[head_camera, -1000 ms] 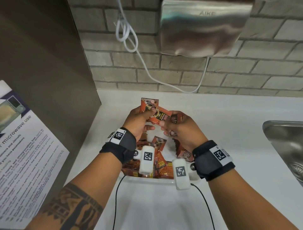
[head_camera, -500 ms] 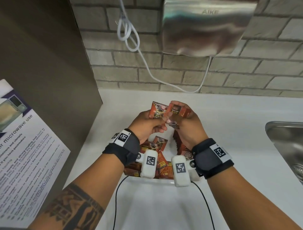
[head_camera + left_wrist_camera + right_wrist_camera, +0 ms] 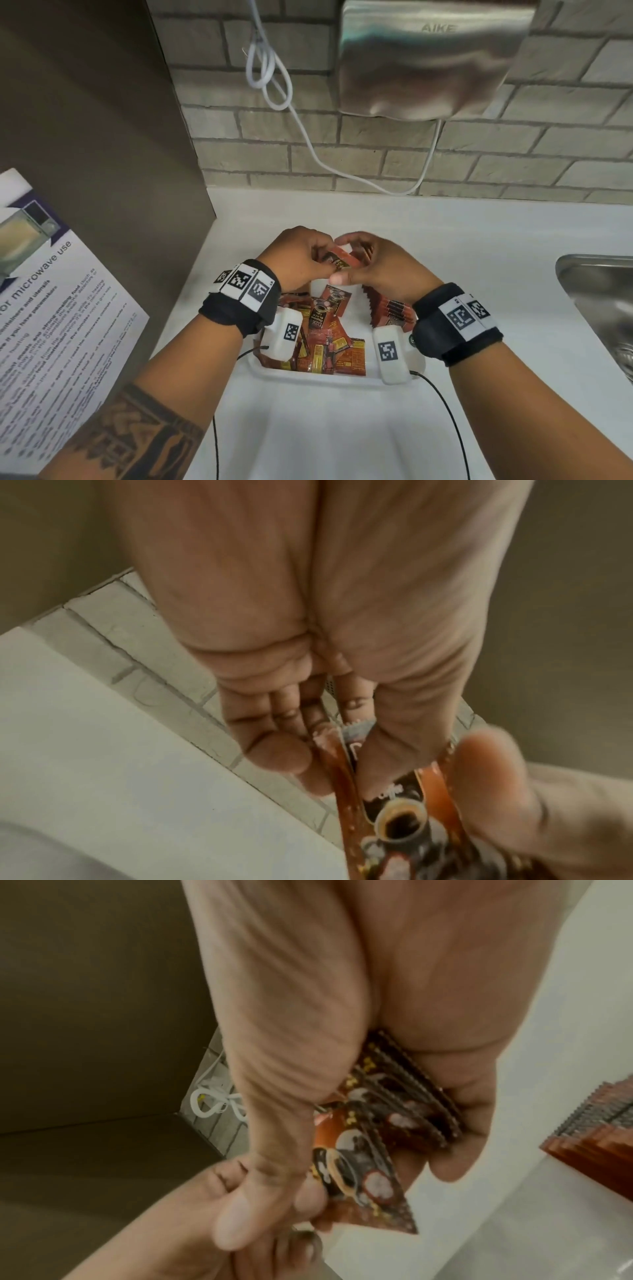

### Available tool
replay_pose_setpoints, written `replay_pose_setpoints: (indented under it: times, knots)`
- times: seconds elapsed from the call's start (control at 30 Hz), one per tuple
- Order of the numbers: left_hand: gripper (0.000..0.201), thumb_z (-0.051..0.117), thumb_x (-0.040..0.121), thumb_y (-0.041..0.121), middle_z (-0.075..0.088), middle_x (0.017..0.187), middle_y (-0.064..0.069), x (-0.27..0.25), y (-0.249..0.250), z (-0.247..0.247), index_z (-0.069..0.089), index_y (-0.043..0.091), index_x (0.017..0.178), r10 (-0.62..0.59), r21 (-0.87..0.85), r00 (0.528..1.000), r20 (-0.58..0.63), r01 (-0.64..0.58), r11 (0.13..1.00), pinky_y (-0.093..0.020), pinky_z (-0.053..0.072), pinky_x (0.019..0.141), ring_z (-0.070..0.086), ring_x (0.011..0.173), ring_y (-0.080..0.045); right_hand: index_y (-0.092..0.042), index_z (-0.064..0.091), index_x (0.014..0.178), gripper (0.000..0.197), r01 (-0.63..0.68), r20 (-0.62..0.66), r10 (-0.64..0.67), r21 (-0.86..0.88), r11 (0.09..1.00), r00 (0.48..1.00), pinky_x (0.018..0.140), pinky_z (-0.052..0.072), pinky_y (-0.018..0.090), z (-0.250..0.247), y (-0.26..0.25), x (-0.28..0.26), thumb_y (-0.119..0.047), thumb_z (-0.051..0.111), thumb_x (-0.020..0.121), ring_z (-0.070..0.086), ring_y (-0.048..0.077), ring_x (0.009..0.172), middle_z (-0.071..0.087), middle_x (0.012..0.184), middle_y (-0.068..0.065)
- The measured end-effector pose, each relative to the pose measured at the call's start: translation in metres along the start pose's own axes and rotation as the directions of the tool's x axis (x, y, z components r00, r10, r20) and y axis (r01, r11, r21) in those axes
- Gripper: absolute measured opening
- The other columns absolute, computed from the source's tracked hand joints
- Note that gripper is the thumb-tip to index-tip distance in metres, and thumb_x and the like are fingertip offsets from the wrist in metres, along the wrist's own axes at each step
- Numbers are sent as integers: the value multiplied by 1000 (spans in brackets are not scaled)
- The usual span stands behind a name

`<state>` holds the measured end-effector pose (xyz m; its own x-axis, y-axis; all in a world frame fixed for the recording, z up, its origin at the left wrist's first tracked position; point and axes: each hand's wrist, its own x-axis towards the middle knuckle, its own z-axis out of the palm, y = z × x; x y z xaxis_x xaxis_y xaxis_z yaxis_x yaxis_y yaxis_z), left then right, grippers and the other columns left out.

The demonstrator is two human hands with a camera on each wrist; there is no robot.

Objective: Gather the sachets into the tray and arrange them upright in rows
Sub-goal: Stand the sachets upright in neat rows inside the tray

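Observation:
Both hands meet above a white tray of red-brown coffee sachets. My left hand pinches one coffee sachet between thumb and fingers; the same sachet shows a coffee cup print in the left wrist view. My right hand grips a small stack of sachets in its curled fingers, and its thumb lies against the left hand's sachet. A neat row of sachets stands on edge at the tray's right side, below my right wrist.
The tray sits on a white counter. A brown cabinet wall with a microwave notice closes the left side. A steel sink lies at right. On the brick wall hang a steel hand dryer and its white cable.
The hands have closed together and sunk slightly toward the tray. The sachets, fanned out and visible a second ago, are now mostly covered by the fingers.

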<state>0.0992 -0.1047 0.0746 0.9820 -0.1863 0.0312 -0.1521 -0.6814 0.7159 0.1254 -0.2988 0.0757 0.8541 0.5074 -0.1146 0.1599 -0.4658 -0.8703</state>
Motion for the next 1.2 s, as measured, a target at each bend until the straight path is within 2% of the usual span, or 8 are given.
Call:
replay_pose_setpoints:
  times: [0.37, 0.57, 0.63, 0.73, 0.8, 0.87, 1.07, 1.2]
  knots:
    - [30, 72, 87, 12, 69, 100, 8, 3, 3, 9, 64, 31, 109, 41, -109, 991, -124, -55, 992, -26, 49, 79, 64, 89, -13, -11, 60, 125, 39, -35, 3, 37, 461, 887, 999, 88, 57, 42, 13, 6, -2, 4, 68, 90, 74, 28, 95, 75, 99, 10]
    - [99, 77, 78, 12, 17, 160, 14, -2, 15, 15, 22, 42, 155, 290, 24, 954, 77, -293, 956, -18, 26, 115, 20, 148, -6, -1, 63, 110, 18, -140, -41, 212, 626, 767, 976, 77, 58, 43, 19, -4, 1, -4, 62, 92, 68, 32, 87, 69, 92, 19]
    - [102, 81, 77, 20, 20, 161, 14, -2, 17, 21, 20, 49, 154, 322, 85, 937, 135, -334, 939, -29, 34, 117, 25, 148, -7, 8, 58, 113, 29, -335, 67, 330, 290, 897, 942, 95, 53, 58, 30, -6, 2, -3, 65, 87, 63, 43, 110, 61, 112, 33]
    - [88, 77, 79, 17, 37, 153, 11, 1, 16, 24, 35, 44, 152, 354, 117, 933, 69, -360, 926, -44, 44, 110, 41, 139, -13, 20, 47, 122, 51, -556, -19, 575, -286, 780, 818, 99, 50, 57, 54, -28, 8, 3, 68, 79, 57, 42, 112, 56, 114, 32]
    - [82, 77, 80, 15, 43, 149, 8, 3, 18, 22, 42, 39, 150, 353, 112, 935, 39, -356, 928, -41, 43, 110, 44, 134, -15, 17, 49, 129, 43, -372, 184, 329, 308, 876, 926, 85, 58, 37, 43, -15, -5, 4, 60, 89, 66, 25, 94, 63, 100, 17]
    - [77, 77, 80, 12, 46, 146, 5, 6, 17, 19, 48, 33, 148, 345, 144, 938, 22, -344, 928, -36, 39, 111, 43, 132, -16, 5, 60, 119, 26, -149, -3, 204, 674, 724, 979, 82, 54, 38, 18, -12, 2, 0, 56, 94, 68, 22, 95, 69, 95, 13]
    - [88, 84, 77, 22, 42, 147, 7, 13, 10, 8, 41, 36, 152, 299, 166, 954, -20, -292, 942, -30, 38, 112, 39, 133, -11, -9, 72, 107, 16, -45, -118, 108, 448, 893, 987, 95, 52, 42, 1, -4, 0, -17, 67, 94, 69, 31, 108, 75, 107, 13]
    - [111, 83, 72, 50, 36, 155, 13, 15, 16, 7, 14, 40, 158, 17, -381, 992, -127, -65, 922, -31, 48, 105, 42, 136, -6, -7, 73, 107, 17, -39, -129, 133, 558, 829, 983, 90, 54, 37, 0, -2, -5, -13, 67, 93, 67, 29, 105, 74, 108, 12]
